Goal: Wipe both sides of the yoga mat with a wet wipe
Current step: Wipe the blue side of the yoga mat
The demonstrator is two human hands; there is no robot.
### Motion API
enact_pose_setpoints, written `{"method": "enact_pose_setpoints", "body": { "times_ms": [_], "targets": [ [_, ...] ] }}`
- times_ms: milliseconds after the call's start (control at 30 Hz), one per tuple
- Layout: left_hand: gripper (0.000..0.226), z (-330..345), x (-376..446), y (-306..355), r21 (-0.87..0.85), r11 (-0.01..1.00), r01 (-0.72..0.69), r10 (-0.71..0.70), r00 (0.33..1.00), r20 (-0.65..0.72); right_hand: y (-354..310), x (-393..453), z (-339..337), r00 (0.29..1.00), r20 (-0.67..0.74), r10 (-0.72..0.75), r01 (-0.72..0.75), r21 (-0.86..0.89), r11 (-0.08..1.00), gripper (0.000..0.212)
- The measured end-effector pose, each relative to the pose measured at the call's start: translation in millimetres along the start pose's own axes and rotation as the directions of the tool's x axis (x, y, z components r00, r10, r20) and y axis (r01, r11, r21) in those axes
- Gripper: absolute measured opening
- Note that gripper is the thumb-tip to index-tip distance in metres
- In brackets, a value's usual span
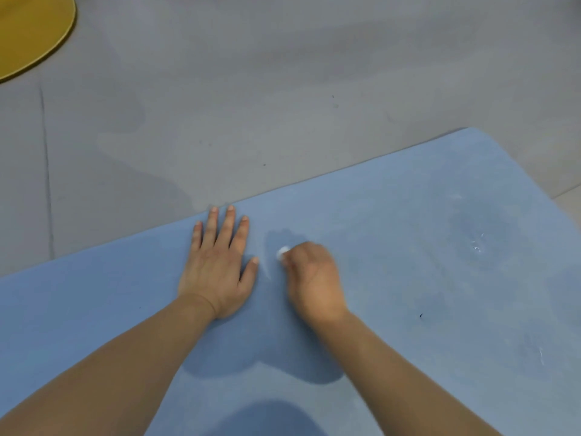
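A blue yoga mat (pixel 408 247) lies flat on the floor and fills the lower half of the view. My left hand (pixel 218 262) rests flat on the mat near its far edge, fingers spread and straight. Just to its right, my right hand (pixel 309 275) curls its fingers round a small bunched white wet wipe (pixel 282 251), which sticks out at the fingertips and touches the mat. The right hand is slightly blurred. A darker damp patch shows on the mat around the wipe.
Grey tiled floor (pixel 251 89) stretches beyond the mat's far edge. Part of a round yellow object (pixel 31 33) lies at the top left corner. Whitish smears and specks (pixel 476 247) mark the mat at the right.
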State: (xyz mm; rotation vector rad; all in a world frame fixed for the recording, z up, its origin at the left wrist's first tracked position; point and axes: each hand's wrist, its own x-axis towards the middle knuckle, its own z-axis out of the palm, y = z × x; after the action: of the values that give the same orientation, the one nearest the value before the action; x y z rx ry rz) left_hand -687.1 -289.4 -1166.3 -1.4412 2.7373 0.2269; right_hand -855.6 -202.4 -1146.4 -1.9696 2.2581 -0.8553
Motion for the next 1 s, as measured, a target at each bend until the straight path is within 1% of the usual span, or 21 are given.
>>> {"method": "enact_pose_setpoints", "body": {
  "times_ms": [33,100,167,200,233,267,333,367,400,467,500,567,633,700,733,767,800,867,900,933,1000],
  "targets": [
    [0.081,0.1,0.0,-0.5,-0.007,1.000,-0.001,0.001,1.000,-0.005,-7.9,-3.5,4.5,0.995,0.058,-0.077,0.076,0.030,0.997,0.014],
    [0.080,-0.1,-0.5,-0.7,-0.015,1.000,-0.003,0.003,1.000,-0.007,11.0,2.0,2.6,0.977,0.125,-0.172,0.167,0.050,0.985,0.009],
    [0.079,-0.1,-0.7,-0.4,-0.011,1.000,-0.008,0.008,1.000,-0.010,48.5,16.6,-10.2,0.973,0.123,-0.195,0.200,-0.029,0.979,0.007],
    [0.078,-0.3,-0.9,-0.6,-0.009,1.000,-0.008,0.008,1.000,-0.013,71.1,25.8,-16.3,0.984,0.079,-0.161,0.169,-0.093,0.981,0.006],
    [0.078,-0.4,-1.2,-0.8,-0.011,1.000,-0.006,0.006,1.000,-0.013,89.7,35.8,-25.8,0.996,0.024,-0.080,0.083,-0.161,0.983,0.005],
    [0.078,-0.7,-1.4,-0.5,-0.013,1.000,-0.004,0.004,1.000,-0.012,107.0,43.9,-33.7,0.999,-0.027,0.038,-0.042,-0.202,0.978,0.008],
    [0.078,-0.9,-1.0,0.2,-0.015,1.000,-0.006,0.005,1.000,-0.012,120.1,51.6,-41.3,0.953,-0.104,0.284,-0.299,-0.185,0.936,0.016],
    [0.078,-1.1,-0.7,-0.2,-0.016,1.000,-0.007,0.007,1.000,-0.011,111.8,52.3,-39.5,0.932,-0.137,0.337,-0.357,-0.167,0.919,0.015],
    [0.078,-1.3,-0.9,-0.4,-0.017,1.000,-0.007,0.007,1.000,-0.009,97.2,50.1,-32.8,0.933,-0.149,0.327,-0.349,-0.159,0.924,0.009],
    [0.078,-1.4,-0.8,-0.8,-0.021,1.000,-0.009,0.009,1.000,-0.016,53.3,41.4,-10.8,0.976,-0.118,0.181,-0.195,-0.123,0.973,0.015],
    [0.078,-1.2,-1.0,-0.8,-0.026,1.000,-0.012,0.012,1.000,-0.017,27.9,35.3,-0.5,0.994,-0.054,0.092,-0.096,-0.088,0.991,0.017],
    [0.078,-1.1,-0.9,-0.8,-0.031,0.999,-0.017,0.016,1.000,-0.019,-10.1,23.5,13.7,0.994,0.066,-0.085,0.086,-0.025,0.996,0.018],
    [0.078,-1.0,-1.2,-1.4,-0.032,0.999,-0.014,0.014,1.000,-0.021,-8.5,26.9,15.5,0.970,0.125,-0.207,0.205,0.027,0.978,0.016],
    [0.079,-1.0,-1.2,-1.1,-0.034,0.999,-0.012,0.011,1.000,-0.016,24.5,41.8,6.8,0.956,0.152,-0.250,0.258,-0.035,0.965,0.013],
    [0.081,-0.7,-1.4,-1.3,-0.032,0.999,-0.007,0.006,1.000,-0.015,48.9,52.0,2.4,0.967,0.126,-0.220,0.234,-0.112,0.966,0.011],
    [0.082,-0.7,-1.5,-1.2,-0.030,1.000,-0.002,0.002,1.000,-0.013,72.9,63.5,-5.4,0.988,0.064,-0.139,0.148,-0.192,0.970,0.007],
    [0.082,-1.0,-1.6,-0.8,-0.028,1.000,0.000,0.000,1.000,-0.010,94.3,73.9,-15.3,1.000,-0.002,-0.002,0.002,-0.246,0.969,0.005],
    [0.083,-1.3,-1.0,0.1,-0.025,1.000,0.000,0.000,1.000,-0.006,117.2,84.5,-26.5,0.962,-0.080,0.263,-0.274,-0.238,0.932,0.016],
    [0.083,-1.5,-0.3,0.3,-0.026,1.000,0.000,0.000,1.000,-0.005,111.8,86.1,-25.5,0.942,-0.111,0.315,-0.333,-0.212,0.919,0.016],
    [0.083,-2.2,-0.2,0.3,-0.033,0.999,0.001,-0.001,1.000,-0.005,97.4,85.3,-19.8,0.942,-0.128,0.311,-0.332,-0.199,0.922,0.011],
    [0.083,-3.5,-0.6,0.5,-0.047,0.999,0.004,-0.004,1.000,-0.014,53.8,77.0,0.0,0.973,-0.136,0.188,-0.205,-0.123,0.971,0.012]
  ]
}}
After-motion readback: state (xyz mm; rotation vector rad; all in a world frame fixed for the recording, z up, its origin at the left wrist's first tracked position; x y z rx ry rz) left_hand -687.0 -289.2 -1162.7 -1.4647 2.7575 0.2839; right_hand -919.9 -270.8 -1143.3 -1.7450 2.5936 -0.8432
